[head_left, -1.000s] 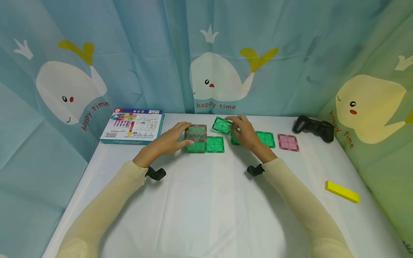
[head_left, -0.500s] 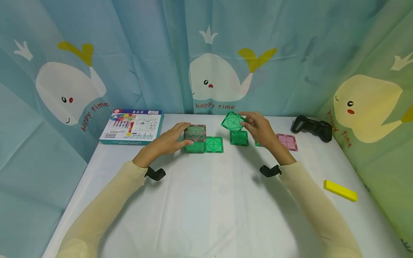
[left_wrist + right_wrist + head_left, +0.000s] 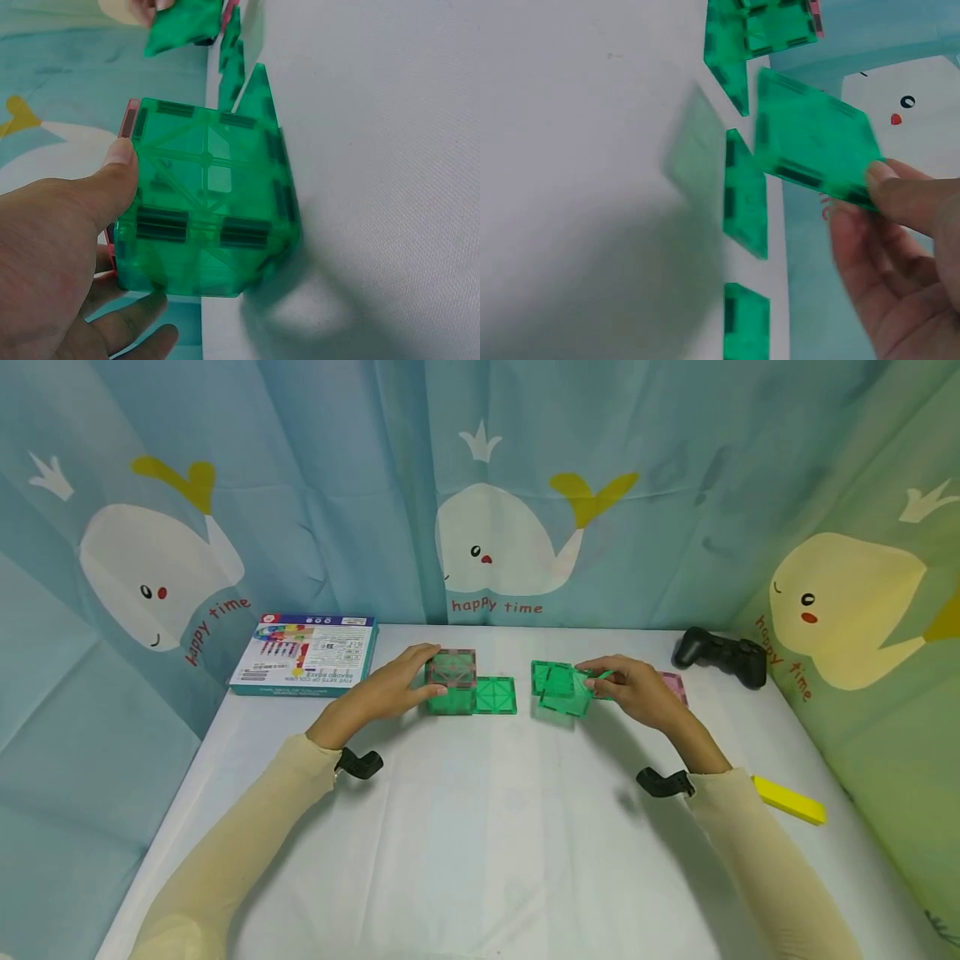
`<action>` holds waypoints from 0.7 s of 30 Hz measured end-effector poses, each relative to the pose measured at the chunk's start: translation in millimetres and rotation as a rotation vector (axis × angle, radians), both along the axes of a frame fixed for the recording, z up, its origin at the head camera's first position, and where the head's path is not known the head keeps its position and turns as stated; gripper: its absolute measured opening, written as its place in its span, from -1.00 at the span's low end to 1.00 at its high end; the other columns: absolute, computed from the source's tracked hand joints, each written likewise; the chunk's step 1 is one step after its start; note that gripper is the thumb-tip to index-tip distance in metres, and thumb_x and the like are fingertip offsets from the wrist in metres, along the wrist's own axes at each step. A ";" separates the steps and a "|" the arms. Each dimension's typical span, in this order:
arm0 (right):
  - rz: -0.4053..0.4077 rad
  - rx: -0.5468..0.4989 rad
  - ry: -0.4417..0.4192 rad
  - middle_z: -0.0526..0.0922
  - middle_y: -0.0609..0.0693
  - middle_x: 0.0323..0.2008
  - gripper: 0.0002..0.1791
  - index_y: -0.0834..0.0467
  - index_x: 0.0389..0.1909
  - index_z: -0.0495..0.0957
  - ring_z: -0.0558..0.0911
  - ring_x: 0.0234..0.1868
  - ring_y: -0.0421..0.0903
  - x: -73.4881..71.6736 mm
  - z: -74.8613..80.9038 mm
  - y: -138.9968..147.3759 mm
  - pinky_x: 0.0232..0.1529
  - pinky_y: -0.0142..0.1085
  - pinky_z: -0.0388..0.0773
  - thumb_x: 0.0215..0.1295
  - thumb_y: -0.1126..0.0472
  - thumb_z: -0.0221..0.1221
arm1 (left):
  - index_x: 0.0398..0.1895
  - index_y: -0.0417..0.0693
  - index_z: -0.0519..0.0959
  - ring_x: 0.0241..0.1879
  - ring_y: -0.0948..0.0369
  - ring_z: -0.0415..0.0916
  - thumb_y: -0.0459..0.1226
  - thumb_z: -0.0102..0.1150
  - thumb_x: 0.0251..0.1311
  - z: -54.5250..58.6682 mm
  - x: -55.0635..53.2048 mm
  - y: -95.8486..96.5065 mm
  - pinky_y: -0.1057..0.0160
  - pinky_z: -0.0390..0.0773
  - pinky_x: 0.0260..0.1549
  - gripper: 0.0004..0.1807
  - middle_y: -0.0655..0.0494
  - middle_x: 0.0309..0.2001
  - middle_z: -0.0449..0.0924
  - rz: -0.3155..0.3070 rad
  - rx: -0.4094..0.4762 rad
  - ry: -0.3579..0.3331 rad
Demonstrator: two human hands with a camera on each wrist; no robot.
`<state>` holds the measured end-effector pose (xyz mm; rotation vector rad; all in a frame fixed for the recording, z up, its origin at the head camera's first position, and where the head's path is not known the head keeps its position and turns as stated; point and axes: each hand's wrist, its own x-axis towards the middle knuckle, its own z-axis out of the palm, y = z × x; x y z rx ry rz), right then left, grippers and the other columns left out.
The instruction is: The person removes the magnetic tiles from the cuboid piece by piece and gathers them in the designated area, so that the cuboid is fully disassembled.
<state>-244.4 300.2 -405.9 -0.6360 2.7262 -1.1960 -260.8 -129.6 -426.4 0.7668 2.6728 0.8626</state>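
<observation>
In the head view my left hand (image 3: 382,691) holds a box shape of clear green magnetic tiles with a pink tile on top (image 3: 452,670). Its thumb lies along one side, and the other fingers reach round the far side, as the left wrist view shows. Flat against that magnetic tile cube (image 3: 206,195) lies one green tile (image 3: 497,696). My right hand (image 3: 641,689) pinches a loose green magnetic tile (image 3: 810,131) by one edge between thumb and fingers. It hangs tilted above the table, partly overlapping another flat green tile (image 3: 746,199) in the head view.
Beyond the right hand lie a further green tile (image 3: 747,322) and a pink tile (image 3: 677,685), both partly covered in the head view. A black game controller (image 3: 720,657) sits at the back right, a yellow block (image 3: 789,801) nearer. A flat cardboard box (image 3: 303,653) lies back left.
My right hand has carried the green magnetic tile to the right, lifting it and then lowering it towards the front, its tilt changing. The left hand stays at the cube.
</observation>
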 end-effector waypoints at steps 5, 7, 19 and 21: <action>0.115 -0.008 -0.131 0.51 0.35 0.28 -0.63 0.35 0.31 0.58 0.78 -0.01 0.18 0.7 -15.6 1.6 0.07 -0.13 0.73 0.56 0.35 0.19 | 0.74 -0.05 -0.04 0.69 -0.09 -0.10 0.15 0.07 0.56 0.9 0.8 -0.8 -0.22 0.10 0.59 -0.08 -0.13 0.71 -0.13 0.007 0.000 -0.011; 0.144 -0.023 -0.176 0.49 0.36 0.21 -0.63 0.39 0.30 0.58 0.76 -0.01 0.18 -0.6 -22.6 0.3 0.07 -0.06 0.74 0.56 0.37 0.17 | 0.74 -0.05 -0.04 0.69 -0.10 -0.10 0.15 0.08 0.56 1.7 1.4 -0.6 -0.22 0.10 0.59 -0.08 -0.14 0.71 -0.13 0.008 0.001 -0.012; 0.090 0.181 -0.038 0.71 0.25 0.00 -0.70 0.26 0.18 0.71 0.65 -0.02 0.14 -5.1 -42.1 -15.4 -0.06 -0.06 0.62 0.51 0.37 0.24 | 0.73 -0.06 -0.04 0.69 -0.10 -0.10 0.12 0.09 0.57 3.2 3.0 0.4 -0.21 0.10 0.59 -0.09 -0.13 0.71 -0.13 0.003 0.005 -0.005; 0.079 0.194 -0.022 0.71 0.30 0.00 -0.71 0.29 0.16 0.71 0.66 -0.03 0.18 -2.3 -44.0 -18.8 -0.08 0.01 0.64 0.50 0.39 0.23 | 0.74 -0.06 -0.05 0.69 -0.10 -0.10 0.12 0.09 0.56 2.8 2.7 0.4 -0.22 0.10 0.59 -0.08 -0.13 0.71 -0.14 0.001 0.004 -0.003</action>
